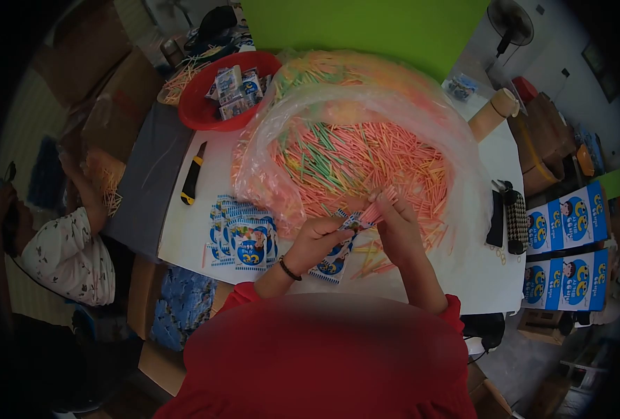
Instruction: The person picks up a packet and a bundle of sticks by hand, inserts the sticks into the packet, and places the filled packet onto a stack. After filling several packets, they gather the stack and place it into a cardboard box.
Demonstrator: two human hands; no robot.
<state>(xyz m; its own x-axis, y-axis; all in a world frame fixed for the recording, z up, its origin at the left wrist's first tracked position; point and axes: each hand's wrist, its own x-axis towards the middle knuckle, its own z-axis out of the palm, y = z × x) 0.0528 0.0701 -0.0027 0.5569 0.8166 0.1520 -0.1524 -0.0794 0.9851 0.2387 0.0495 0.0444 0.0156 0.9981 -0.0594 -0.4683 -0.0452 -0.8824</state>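
My left hand (315, 239) is closed on a small blue-and-white packet (350, 221), held over the front of the table. Close beside it, my right hand (399, 227) pinches a bundle of thin pink sticks (371, 214), whose lower ends meet the packet's top. Another flat packet (331, 268) lies on the table below my left hand. Behind both hands, a large clear plastic bag (256, 150) gapes toward me, full of pink, green and yellow sticks (401, 157). Some loose sticks (373, 258) are scattered under my right hand.
Overlapping flat packets (248, 241) lie left of my hands, near a yellow-and-black utility knife (193, 180). A red bowl (197, 115) with filled packets stands at the back left. At right are a cardboard tube (490, 119) and printed boxes (568, 220). Another person (69, 248) sits at left.
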